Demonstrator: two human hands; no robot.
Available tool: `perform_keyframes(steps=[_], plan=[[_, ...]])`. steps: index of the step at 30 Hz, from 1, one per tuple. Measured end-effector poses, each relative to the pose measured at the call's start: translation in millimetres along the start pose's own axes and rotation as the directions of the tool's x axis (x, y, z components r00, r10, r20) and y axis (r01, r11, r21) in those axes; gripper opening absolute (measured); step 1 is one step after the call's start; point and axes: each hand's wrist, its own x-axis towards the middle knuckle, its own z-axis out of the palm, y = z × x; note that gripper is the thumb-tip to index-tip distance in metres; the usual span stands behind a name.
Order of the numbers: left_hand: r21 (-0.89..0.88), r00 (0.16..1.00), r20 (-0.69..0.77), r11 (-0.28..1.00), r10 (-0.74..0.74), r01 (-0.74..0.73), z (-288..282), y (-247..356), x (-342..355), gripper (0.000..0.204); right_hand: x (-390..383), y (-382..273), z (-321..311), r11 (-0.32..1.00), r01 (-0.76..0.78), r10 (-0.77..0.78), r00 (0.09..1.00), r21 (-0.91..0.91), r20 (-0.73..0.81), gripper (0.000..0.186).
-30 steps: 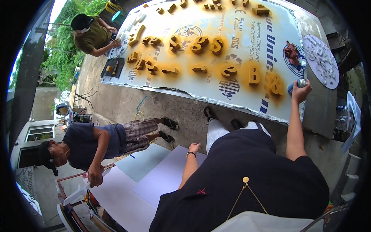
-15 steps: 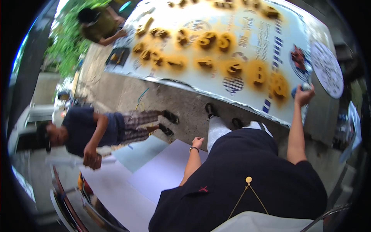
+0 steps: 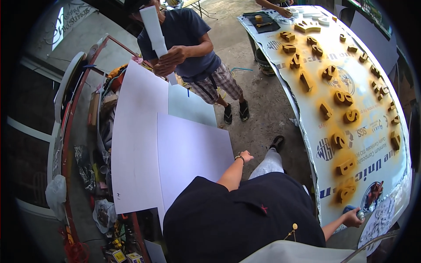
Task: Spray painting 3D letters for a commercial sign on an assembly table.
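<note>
- Right hand out at 4 o'clock, fingers wrapped around a blue cylindrical metal spray can with a pale top.
- Left hand just off centre toward 4 o'clock, dark band at the wrist; fingers partly curled, cannot tell whether they meet the palm.
- Golden-yellow raised block letters in rows from 1 to 4 o'clock, hazed yellow around; nearest one close to the can.
- Under them, a silvery-white printed sheet.
- White oval board at 4 o'clock, beside the right hand, strewn with small pale pieces.
- Co-worker in navy T-shirt and plaid shorts near 12 o'clock, hands on a long white strip.
- Another person's hand at 1 o'clock, beside white raised letters.
- Broad flat white panel at 9 o'clock.
</note>
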Motion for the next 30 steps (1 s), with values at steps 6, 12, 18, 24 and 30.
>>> perform_keyframes(steps=[6,12,18,24,30], plan=[[0.016,0.986,0.159,0.998,-0.055,0.053,2.0,-17.2,-14.8,0.041,2.6,3.0,-0.1,0.999,0.033,-0.034,0.999,-0.026,-0.030,0.056],[-0.009,0.976,0.206,0.998,-0.064,0.068,5.3,-31.4,-14.9,0.034,0.6,-2.9,-4.4,0.999,0.041,-0.042,0.999,-0.029,-0.018,0.056],[-0.106,0.989,0.147,0.994,-0.023,0.039,5.5,-4.5,-13.1,0.032,0.8,0.1,-3.3,0.998,0.057,-0.058,0.998,-0.029,-0.032,0.056],[-0.107,0.990,0.106,0.991,0.088,-0.076,-2.4,30.5,-9.9,0.033,1.3,0.9,-3.1,0.999,0.038,-0.039,0.999,-0.037,-0.016,0.056],[-0.093,0.994,0.083,0.994,0.069,-0.061,-3.2,31.8,1.0,0.048,1.1,-3.8,-5.7,0.999,0.026,-0.027,1.000,-0.031,-0.013,0.055]])
